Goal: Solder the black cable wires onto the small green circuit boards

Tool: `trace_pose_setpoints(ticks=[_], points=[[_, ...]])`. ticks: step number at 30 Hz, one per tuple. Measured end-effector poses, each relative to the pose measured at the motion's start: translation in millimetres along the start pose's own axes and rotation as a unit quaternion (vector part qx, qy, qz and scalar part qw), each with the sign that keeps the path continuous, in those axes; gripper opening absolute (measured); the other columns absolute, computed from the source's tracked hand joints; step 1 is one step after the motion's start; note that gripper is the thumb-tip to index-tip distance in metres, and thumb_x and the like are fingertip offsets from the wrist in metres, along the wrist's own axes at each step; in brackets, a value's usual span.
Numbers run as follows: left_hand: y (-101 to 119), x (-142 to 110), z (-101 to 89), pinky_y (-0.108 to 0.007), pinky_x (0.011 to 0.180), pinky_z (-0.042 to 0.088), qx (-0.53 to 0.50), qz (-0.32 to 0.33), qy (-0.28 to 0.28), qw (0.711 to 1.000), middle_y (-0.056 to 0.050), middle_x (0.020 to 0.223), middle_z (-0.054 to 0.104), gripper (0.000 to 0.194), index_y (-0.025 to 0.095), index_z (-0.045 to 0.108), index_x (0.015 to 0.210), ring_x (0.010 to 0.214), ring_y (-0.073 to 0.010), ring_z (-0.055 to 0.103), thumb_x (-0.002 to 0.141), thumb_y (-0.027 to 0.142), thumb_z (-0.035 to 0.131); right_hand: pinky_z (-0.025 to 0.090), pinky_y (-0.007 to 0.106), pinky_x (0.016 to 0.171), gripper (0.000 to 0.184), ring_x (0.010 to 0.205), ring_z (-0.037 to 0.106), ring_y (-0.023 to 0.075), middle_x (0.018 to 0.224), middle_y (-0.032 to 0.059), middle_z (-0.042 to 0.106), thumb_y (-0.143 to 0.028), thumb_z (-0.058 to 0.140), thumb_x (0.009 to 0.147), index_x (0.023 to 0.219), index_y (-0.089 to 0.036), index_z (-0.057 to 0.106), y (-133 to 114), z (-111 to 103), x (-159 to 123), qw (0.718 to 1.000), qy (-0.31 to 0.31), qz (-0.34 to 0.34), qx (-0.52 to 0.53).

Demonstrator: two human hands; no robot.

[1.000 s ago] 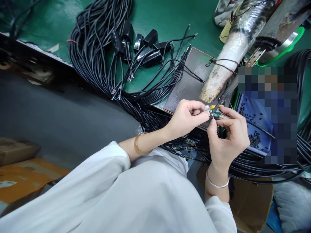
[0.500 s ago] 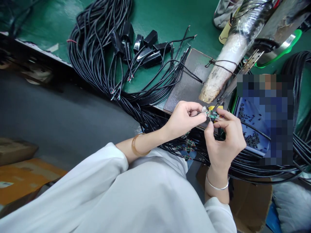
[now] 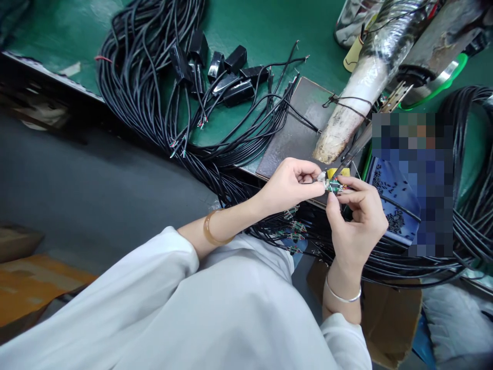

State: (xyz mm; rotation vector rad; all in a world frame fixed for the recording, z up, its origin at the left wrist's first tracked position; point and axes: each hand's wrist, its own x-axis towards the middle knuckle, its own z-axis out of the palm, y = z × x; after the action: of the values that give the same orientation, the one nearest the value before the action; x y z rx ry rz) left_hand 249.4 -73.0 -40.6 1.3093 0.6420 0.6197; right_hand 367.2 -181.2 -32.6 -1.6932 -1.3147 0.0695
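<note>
A small green circuit board [image 3: 333, 186] with thin coloured wires is held between my two hands. My left hand [image 3: 289, 186], closed in a pinch, grips a whitish connector [image 3: 322, 177] at the board's left end. From the right, the closed fingers of my right hand [image 3: 358, 218] hold the board by its wired side, thumb below it. A slim metal soldering iron [image 3: 355, 149] slants down from the upper right, its tip at the board's upper edge; whether it touches is too small to tell. Behind the board lies a yellow pad [image 3: 339, 172].
A dark plate [image 3: 295, 123] lies under a white wrapped tube [image 3: 344, 121]. Black cables [image 3: 134, 92] and black housings [image 3: 239, 93] cover the green table [image 3: 269, 25]. Several wired boards [image 3: 296, 236] hang below the edge. A blue tray [image 3: 400, 190] holds small black parts.
The view has shifted slightly. Both hands keep their pinch on the connector and board, which stay by the soldering iron's tip with only a tiny shift.
</note>
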Motion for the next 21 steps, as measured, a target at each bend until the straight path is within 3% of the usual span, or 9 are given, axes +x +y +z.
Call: trace_pose_setpoints(ticks=[5, 16, 21], points=[[1.2, 5.3, 0.4, -0.021, 0.050, 0.024, -0.016, -0.015, 0.000, 1.000, 0.006, 0.054, 0.039, 0.012, 0.013, 0.054, 0.060, 0.053, -0.0045, 0.034, 0.068, 0.019, 0.061, 0.059, 0.041, 0.088, 0.015, 0.098, 0.070, 0.0202, 0.107, 0.0054, 0.071, -0.013, 0.072, 0.081, 0.078, -0.020, 0.060, -0.3, -0.5, 3.0, 1.000, 0.004, -0.012, -0.014], [2.0, 1.1, 6.7, -0.021, 0.052, 0.030, 0.052, 0.030, 0.055, 0.997, 0.004, 0.056, 0.044, 0.014, 0.012, 0.058, 0.061, 0.056, -0.0056, 0.038, 0.072, 0.020, 0.062, 0.059, 0.039, 0.086, 0.013, 0.097, 0.070, 0.0195, 0.109, 0.0056, 0.071, -0.013, 0.073, 0.081, 0.078, -0.020, 0.062, -3.2, -1.7, 8.4, 0.999, 0.001, -0.020, -0.028], [2.4, 0.5, 8.1, -0.021, 0.053, 0.032, 0.035, 0.024, 0.051, 0.998, 0.003, 0.058, 0.048, 0.014, 0.012, 0.059, 0.063, 0.056, -0.0061, 0.040, 0.074, 0.021, 0.061, 0.058, 0.037, 0.085, 0.013, 0.097, 0.069, 0.0188, 0.109, 0.0061, 0.071, -0.011, 0.073, 0.079, 0.078, -0.020, 0.064, -7.1, -4.0, 10.1, 0.999, 0.000, -0.032, -0.036]])
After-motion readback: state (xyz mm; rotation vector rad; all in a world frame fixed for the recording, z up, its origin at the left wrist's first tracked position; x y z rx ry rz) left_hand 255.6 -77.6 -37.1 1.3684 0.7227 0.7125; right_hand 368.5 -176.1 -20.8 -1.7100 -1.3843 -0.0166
